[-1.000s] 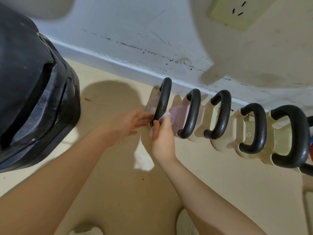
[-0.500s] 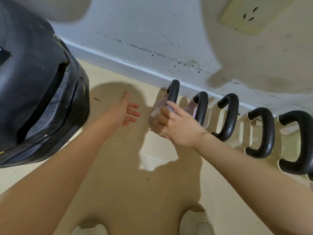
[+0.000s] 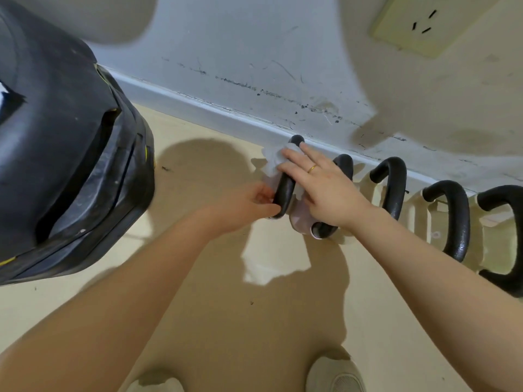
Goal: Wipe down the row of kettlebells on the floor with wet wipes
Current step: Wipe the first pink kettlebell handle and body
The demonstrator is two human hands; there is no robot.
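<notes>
A row of kettlebells with black handles stands on the floor along the wall. The leftmost one (image 3: 285, 190) has a pale pink body, mostly hidden by my hands. My left hand (image 3: 252, 203) grips the near end of its black handle. My right hand (image 3: 319, 188), a ring on one finger, lies over the kettlebell with straight fingers pressing a white wet wipe (image 3: 273, 161) onto the far end of the handle. The second pink kettlebell (image 3: 322, 230) sits under my right wrist. Cream kettlebells (image 3: 393, 185) continue to the right.
A large black bin-like object (image 3: 65, 154) stands close on the left. The white skirting board (image 3: 198, 104) and scuffed wall run behind the row. A wall socket (image 3: 424, 24) is at upper right. My two shoes (image 3: 336, 374) show at the bottom edge on the beige floor.
My left hand came back from the open floor and took hold of the first handle. My right hand slid with the wipe from the kettlebell's near side up to the handle's far end.
</notes>
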